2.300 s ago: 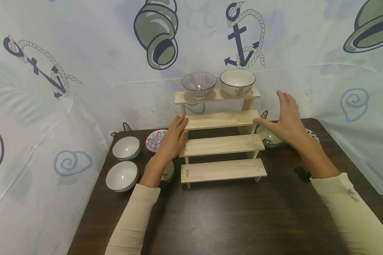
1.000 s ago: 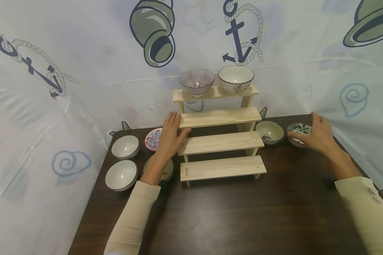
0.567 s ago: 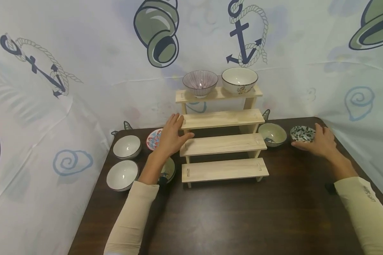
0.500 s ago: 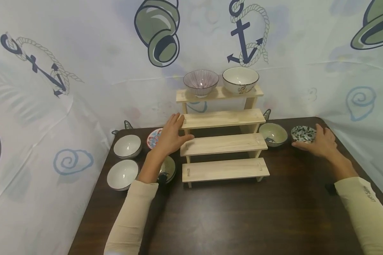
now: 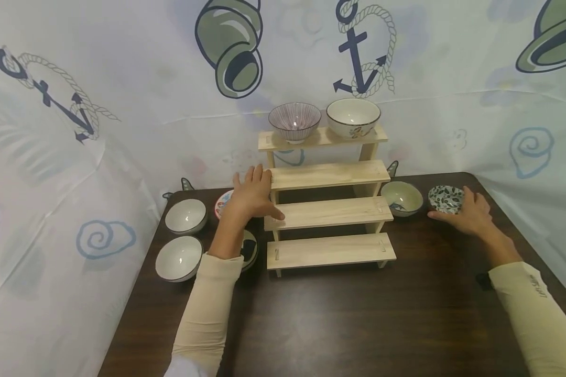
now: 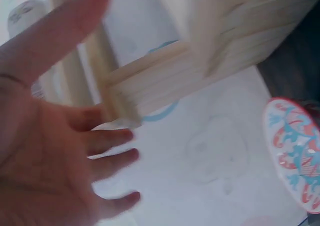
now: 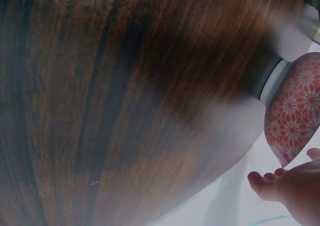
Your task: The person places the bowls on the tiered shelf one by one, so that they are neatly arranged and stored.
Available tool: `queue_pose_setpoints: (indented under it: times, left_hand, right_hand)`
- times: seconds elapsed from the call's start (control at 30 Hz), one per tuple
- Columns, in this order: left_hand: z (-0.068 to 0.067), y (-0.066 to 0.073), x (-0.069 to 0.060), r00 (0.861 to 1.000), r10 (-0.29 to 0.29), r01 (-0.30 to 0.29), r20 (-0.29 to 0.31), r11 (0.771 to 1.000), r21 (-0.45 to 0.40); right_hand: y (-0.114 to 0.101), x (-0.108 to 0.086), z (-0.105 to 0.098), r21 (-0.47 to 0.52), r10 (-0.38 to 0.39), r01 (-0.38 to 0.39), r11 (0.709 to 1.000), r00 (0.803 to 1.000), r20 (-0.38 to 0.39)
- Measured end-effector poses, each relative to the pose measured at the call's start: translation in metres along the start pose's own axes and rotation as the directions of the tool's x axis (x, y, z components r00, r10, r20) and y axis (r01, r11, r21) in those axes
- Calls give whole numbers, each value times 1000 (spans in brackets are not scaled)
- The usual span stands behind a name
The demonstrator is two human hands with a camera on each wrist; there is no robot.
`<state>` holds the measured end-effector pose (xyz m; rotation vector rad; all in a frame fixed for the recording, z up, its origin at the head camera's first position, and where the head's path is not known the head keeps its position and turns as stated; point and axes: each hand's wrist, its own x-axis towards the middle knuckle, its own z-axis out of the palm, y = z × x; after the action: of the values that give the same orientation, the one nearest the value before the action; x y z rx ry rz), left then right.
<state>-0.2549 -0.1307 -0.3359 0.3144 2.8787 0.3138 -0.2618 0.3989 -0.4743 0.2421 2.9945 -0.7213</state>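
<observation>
In the head view, my left hand [image 5: 251, 193] is at the left end of a stepped wooden rack [image 5: 327, 213]. Its fingers are extended and spread, with nothing held; the left wrist view shows its palm [image 6: 45, 161] and fingers beside the rack's wood [image 6: 165, 81]. At the far right, my right hand [image 5: 474, 212] has thumb and fingers spread around the near right side of a small leaf-patterned bowl [image 5: 445, 199]. The right wrist view shows this bowl's red floral outside [image 7: 295, 106], with the fingers [image 7: 265, 186] close to its rim. Firm contact cannot be made out.
A striped bowl [image 5: 294, 123] and a white bowl [image 5: 354, 118] stand on the top shelf. Right of the rack is a green bowl [image 5: 402, 199]. Two white bowls [image 5: 186, 216], a patterned plate [image 5: 222, 203] and a partly hidden bowl [image 5: 250, 248] lie at left on the dark table [image 5: 330, 324].
My right hand has moved right from beside the rack to the leaf-patterned bowl, uncovering the green bowl. My left hand stays at the rack's left end, its fingers now spread wider.
</observation>
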Motion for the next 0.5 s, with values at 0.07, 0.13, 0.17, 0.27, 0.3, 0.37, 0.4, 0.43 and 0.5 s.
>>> queue_pose_setpoints:
  times: [0.07,0.13,0.17,0.27,0.3,0.37,0.4,0.43,0.5]
  left_hand:
    - [4,-1,5,999,5,-6,-51,1000,-9]
    - [8,-3,9,995,21,-24,-99,999,-32]
    - [10,-5,11,992,33,-38,-125,998,-44]
    - [16,-11,13,977,63,-80,-203,994,-74]
    - [17,-13,14,971,75,-95,-229,992,-80]
    - [21,-17,14,956,94,-124,-278,988,-92]
    - [23,-19,15,949,104,-137,-299,986,-95]
    - [25,-20,15,941,114,-150,-318,984,-91]
    - [29,-22,16,926,138,-173,-351,982,-71]
  right_hand:
    - [-1,1,1,6,-3,3,1000,1000,-5]
    - [-2,2,2,17,-11,11,1000,1000,-9]
    - [-2,3,2,23,-18,18,1000,1000,-10]
    - [-2,3,1,47,-38,38,998,999,-9]
    - [-2,4,1,53,-43,44,998,999,-10]
    - [-1,4,2,70,-50,51,996,999,-14]
    - [0,3,2,82,-52,54,995,998,-19]
    - [0,3,3,95,-55,57,994,998,-27]
    - [3,3,5,116,-55,59,991,998,-43]
